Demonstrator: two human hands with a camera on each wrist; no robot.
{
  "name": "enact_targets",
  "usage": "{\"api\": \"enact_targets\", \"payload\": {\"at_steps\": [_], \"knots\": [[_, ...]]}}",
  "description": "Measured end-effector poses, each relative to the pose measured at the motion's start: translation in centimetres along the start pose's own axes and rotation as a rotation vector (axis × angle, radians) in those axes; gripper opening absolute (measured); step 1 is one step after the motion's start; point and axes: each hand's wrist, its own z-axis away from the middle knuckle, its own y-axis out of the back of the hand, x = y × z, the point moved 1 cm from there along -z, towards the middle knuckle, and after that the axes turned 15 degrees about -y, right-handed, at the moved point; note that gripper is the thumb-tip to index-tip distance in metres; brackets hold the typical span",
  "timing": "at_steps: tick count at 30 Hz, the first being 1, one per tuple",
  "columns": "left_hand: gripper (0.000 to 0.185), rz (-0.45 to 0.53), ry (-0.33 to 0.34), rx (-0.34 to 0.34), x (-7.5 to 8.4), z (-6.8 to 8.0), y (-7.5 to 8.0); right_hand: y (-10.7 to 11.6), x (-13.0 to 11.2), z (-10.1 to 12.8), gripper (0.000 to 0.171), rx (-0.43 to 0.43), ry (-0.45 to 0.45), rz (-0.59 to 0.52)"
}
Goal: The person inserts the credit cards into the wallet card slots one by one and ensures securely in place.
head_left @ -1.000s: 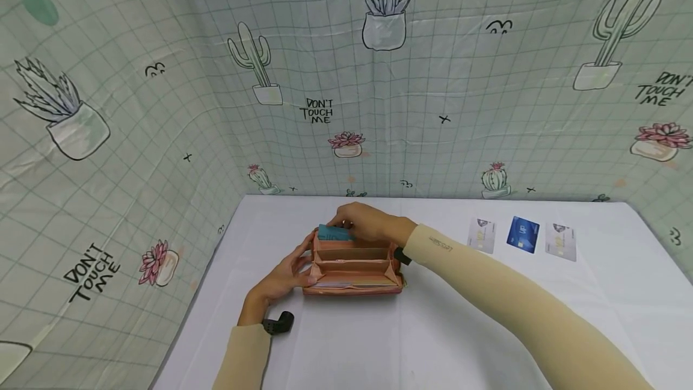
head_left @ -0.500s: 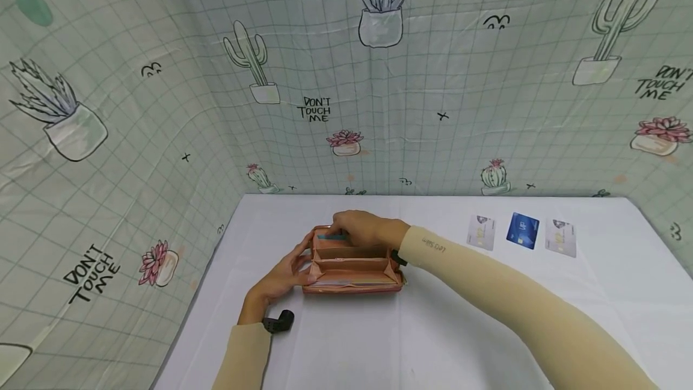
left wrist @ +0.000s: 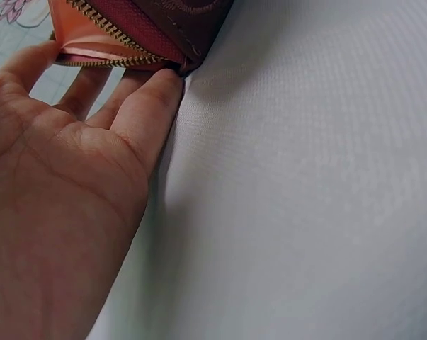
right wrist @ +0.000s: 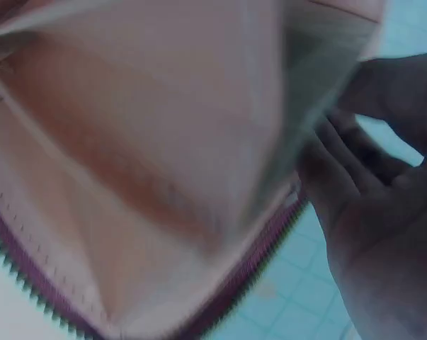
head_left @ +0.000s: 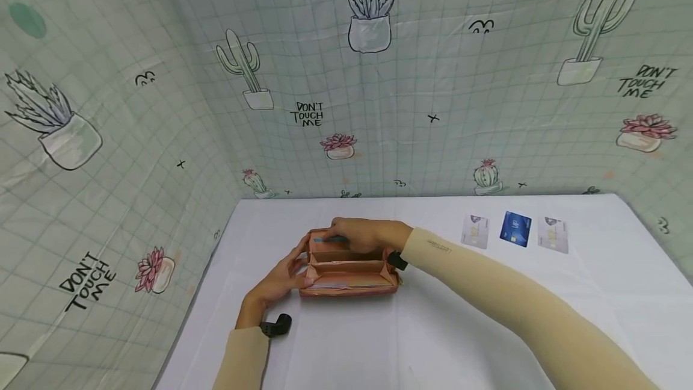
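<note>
The pink wallet (head_left: 349,263) lies open in the middle of the white bench (head_left: 433,342), with its pockets facing up. The left hand (head_left: 281,278) rests against the left end of the wallet; in the left wrist view its fingers (left wrist: 146,106) are straight and close together, touching the zipper edge, so they steady the wallet and do not grip it. The right hand (head_left: 363,235) lies over the far pocket, and its fingers are curled down on a teal card (head_left: 329,239), of which only the top edge shows above the pocket. The right wrist view is blurred and shows only the wallet lining very near.

Judging from this, one card is almost fully inside the wallet. Three more cards lie in a row near the far right side of the bench: a pale card (head_left: 475,231), a blue card (head_left: 515,229) and another pale card (head_left: 552,235). They are well apart from the wallet and untouched, so most of the work seems left to do.

For moving there is good room. The bench between the wallet and the three cards is bare. The cactus-print curtain (head_left: 379,107) closes the bench behind and on the left side, and the wallet sits nearer to the left edge.
</note>
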Motion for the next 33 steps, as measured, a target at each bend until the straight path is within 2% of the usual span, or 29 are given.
{"api": "enact_targets", "payload": {"at_steps": [4,8,14,17,25,33], "knots": [[0.107,0.043,-0.006,0.005,-0.2,0.1,0.0,0.6,1.4,1.5,0.043,0.11,0.054,-0.126],[0.109,0.088,-0.031,0.013,-0.3,0.2,-0.1,1.3,3.6,4.4,0.041,0.255,0.056,-0.23],[0.109,0.081,-0.044,0.013,-0.1,0.2,-0.2,1.0,8.4,8.9,0.037,0.516,-0.07,-0.324],[0.108,0.079,-0.048,0.014,0.0,0.2,-0.3,0.5,10.9,10.9,0.038,0.601,-0.162,-0.344],[0.11,0.072,-0.041,0.018,0.0,0.2,-0.4,-1.7,15.3,15.0,0.045,0.7,-0.419,-0.412],[0.109,0.053,-0.048,0.013,-0.1,0.2,-0.4,-3.6,18.0,17.1,0.057,0.692,-0.595,-0.44]]}}
